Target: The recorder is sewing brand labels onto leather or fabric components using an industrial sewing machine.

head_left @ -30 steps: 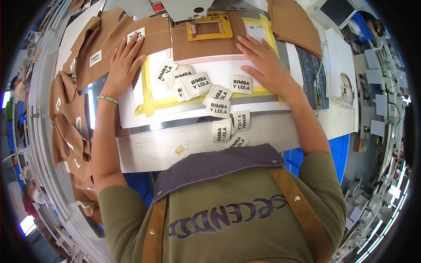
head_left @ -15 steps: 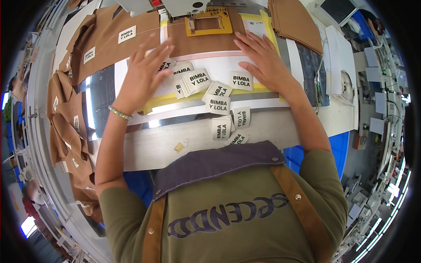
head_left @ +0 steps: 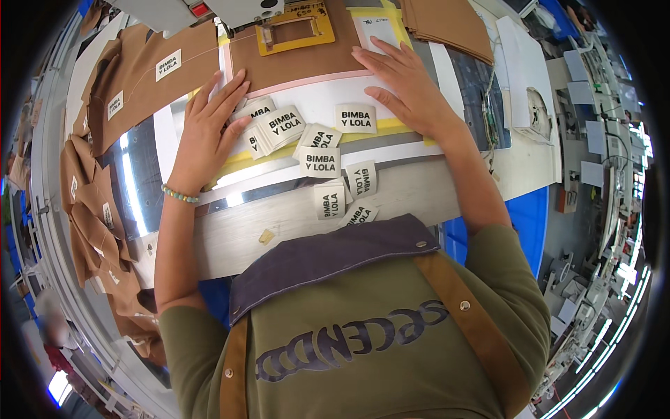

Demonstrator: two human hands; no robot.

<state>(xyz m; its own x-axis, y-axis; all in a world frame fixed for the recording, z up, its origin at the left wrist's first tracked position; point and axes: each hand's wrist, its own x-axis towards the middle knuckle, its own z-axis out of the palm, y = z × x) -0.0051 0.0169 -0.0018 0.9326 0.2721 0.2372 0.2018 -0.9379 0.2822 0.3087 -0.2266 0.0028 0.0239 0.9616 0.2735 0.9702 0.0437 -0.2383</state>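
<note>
Head view:
- Brown panel [head_left: 276,71], flat beneath the sewing machine head [head_left: 252,10]; near edge trimmed by a pink strip [head_left: 307,84]; far edge passes out of the picture.
- White sheet [head_left: 329,100], taped with yellow; a strip of it shows between the panel's near edge and the single label [head_left: 356,119].
- Worktable [head_left: 419,187], its front strip running between the sheet and the wearer's body.
- Left hand [head_left: 208,126], open, palm down, fingers extended; fingertips at the panel's left near corner, thumb beside the label pile [head_left: 284,126]. Pressure cannot be told.
- Right hand [head_left: 406,94], open, fingers spread across the panel's right edge, gripping nothing visible.
- Further labels lying nearer the body, some overlapping.
- Second brown panel [head_left: 150,87], labelled, left of the first.
- Brown stack [head_left: 447,28], beyond the right hand; crumpled brown pieces [head_left: 91,220] heaped far left.
- Yellow template [head_left: 324,29], windowed, on the brown panel; long axis left to right, right end slightly raised.
- Panel's near edge, likewise sloping upward toward the right; full long axis cannot be told.
</note>
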